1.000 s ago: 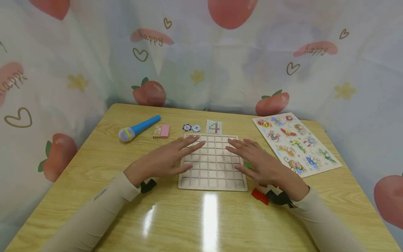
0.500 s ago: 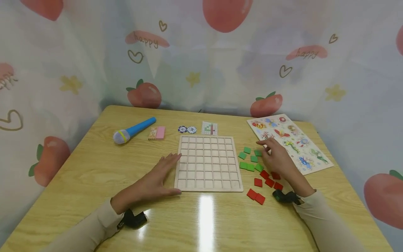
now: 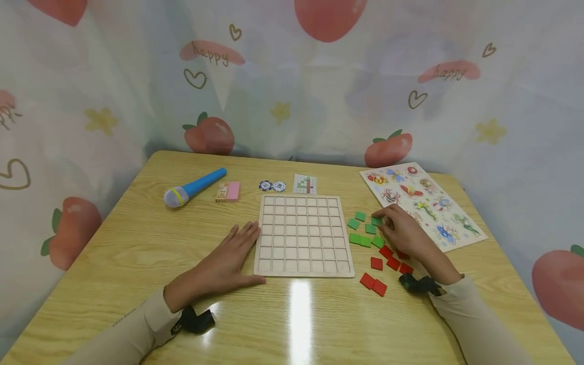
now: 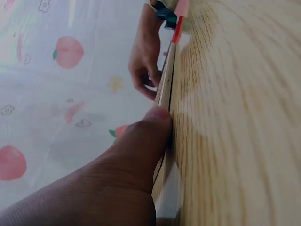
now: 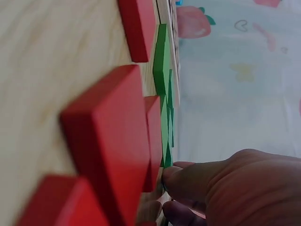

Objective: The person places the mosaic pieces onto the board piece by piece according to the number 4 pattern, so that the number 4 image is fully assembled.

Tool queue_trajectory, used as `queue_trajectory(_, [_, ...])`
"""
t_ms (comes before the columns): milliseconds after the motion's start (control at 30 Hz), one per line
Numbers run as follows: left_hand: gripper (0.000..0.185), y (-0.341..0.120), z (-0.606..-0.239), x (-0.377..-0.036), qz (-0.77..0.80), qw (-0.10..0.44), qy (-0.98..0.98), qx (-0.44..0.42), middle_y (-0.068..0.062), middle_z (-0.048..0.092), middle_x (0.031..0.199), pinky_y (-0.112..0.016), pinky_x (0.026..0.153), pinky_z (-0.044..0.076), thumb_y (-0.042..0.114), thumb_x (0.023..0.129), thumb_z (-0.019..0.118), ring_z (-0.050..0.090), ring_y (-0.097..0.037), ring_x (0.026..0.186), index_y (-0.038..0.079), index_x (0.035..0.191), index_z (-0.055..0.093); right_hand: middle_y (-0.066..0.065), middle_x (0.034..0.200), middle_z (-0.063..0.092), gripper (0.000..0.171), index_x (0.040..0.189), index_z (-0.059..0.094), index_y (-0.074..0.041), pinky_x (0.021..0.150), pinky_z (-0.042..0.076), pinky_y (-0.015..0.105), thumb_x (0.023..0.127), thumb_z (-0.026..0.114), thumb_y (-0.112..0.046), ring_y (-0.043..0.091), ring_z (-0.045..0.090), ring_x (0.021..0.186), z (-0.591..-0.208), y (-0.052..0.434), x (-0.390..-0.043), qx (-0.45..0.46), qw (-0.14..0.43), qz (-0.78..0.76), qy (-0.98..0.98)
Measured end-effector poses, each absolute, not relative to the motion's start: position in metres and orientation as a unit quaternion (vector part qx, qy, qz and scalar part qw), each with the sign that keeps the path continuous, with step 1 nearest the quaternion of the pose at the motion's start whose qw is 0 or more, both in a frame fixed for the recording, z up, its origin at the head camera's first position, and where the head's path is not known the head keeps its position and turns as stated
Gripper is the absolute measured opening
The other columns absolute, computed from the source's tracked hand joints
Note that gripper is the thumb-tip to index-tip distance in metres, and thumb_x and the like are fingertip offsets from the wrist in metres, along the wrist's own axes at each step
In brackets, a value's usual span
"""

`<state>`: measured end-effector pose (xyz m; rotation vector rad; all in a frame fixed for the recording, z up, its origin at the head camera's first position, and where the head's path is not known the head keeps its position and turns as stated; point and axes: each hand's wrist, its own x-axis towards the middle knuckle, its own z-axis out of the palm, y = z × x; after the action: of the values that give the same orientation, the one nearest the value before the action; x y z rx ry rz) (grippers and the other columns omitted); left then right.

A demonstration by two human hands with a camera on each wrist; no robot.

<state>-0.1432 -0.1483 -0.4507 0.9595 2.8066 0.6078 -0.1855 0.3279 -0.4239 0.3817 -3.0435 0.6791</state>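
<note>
Fingertips of right hand [image 3: 401, 234] close on a green tile [image 3: 376, 221] beside the grid board's [image 3: 303, 234] right edge, near the tabletop's far-right corner; left hand [image 3: 228, 258], flat and open, braces the board's left edge; lift straight, avoiding neighbouring tiles.

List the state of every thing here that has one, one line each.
grid board: flat on the table, every cell empty
green tiles: loose beside the board
red tiles: loose on the table
left hand: flat, against the board's edge
right hand: fingertips pinching a green tile
insect puzzle: pieces seated
microphone: lying down
</note>
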Motion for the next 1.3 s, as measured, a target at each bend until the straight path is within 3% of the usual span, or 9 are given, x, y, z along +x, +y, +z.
queue_trajectory(267, [0.115,-0.154,-0.448,-0.147,0.212,0.058,0.925,0.311,-0.011,0.019,0.18,-0.055,0.139,0.009,0.066,0.09,0.075,0.013,-0.028,0.17,0.003,0.17,0.022,0.016,0.116,0.062,0.028,0.131,0.07,-0.002,0.081,0.054,0.04,0.104,0.066,-0.007,0.024,0.06,0.093,-0.418,0.323,-0.189,0.14,0.003,0.209,-0.968])
queue_trajectory(500, [0.114,-0.151,-0.45,-0.149,0.217,0.059,0.921,0.317,-0.011,0.018,0.181,-0.054,0.139,0.008,0.069,0.092,0.072,0.012,-0.027,0.17,0.004,0.17,0.022,0.015,0.119,0.065,0.028,0.129,0.07,-0.004,0.077,0.058,0.038,0.101,0.07,-0.003,0.026,0.064,0.097,-0.378,0.302,-0.191,0.197,0.029,0.188,-0.962])
queue_trajectory(667, [0.114,-0.153,-0.45,-0.149,0.214,0.059,0.925,0.31,-0.011,0.018,0.18,-0.053,0.139,0.007,0.067,0.091,0.074,0.011,-0.027,0.17,0.003,0.17,0.022,0.015,0.124,0.063,0.025,0.127,0.071,-0.007,0.082,0.059,0.041,0.102,0.07,-0.007,0.028,0.065,0.103,-0.357,0.254,-0.218,0.252,-0.006,0.192,-0.948])
queue_trajectory(867, [0.115,-0.149,-0.454,-0.151,0.218,0.068,0.923,0.311,-0.01,0.016,0.181,-0.052,0.14,0.005,0.07,0.092,0.071,0.009,-0.025,0.17,0.004,0.171,0.02,0.014,0.125,0.063,0.021,0.123,0.073,-0.008,0.09,0.061,0.045,0.103,0.071,-0.009,0.03,0.065,0.107,-0.364,0.208,-0.255,0.278,-0.054,0.173,-0.943])
queue_trajectory(1300, [0.115,-0.152,-0.451,-0.144,0.205,0.065,0.922,0.323,-0.011,0.017,0.18,-0.053,0.14,0.006,0.07,0.092,0.07,0.011,-0.027,0.17,0.003,0.17,0.02,0.014,0.115,0.063,0.007,0.109,0.072,-0.008,0.084,0.058,0.042,0.103,0.071,-0.011,0.028,0.066,0.099,-0.384,0.177,-0.283,0.274,-0.116,0.182,-0.937])
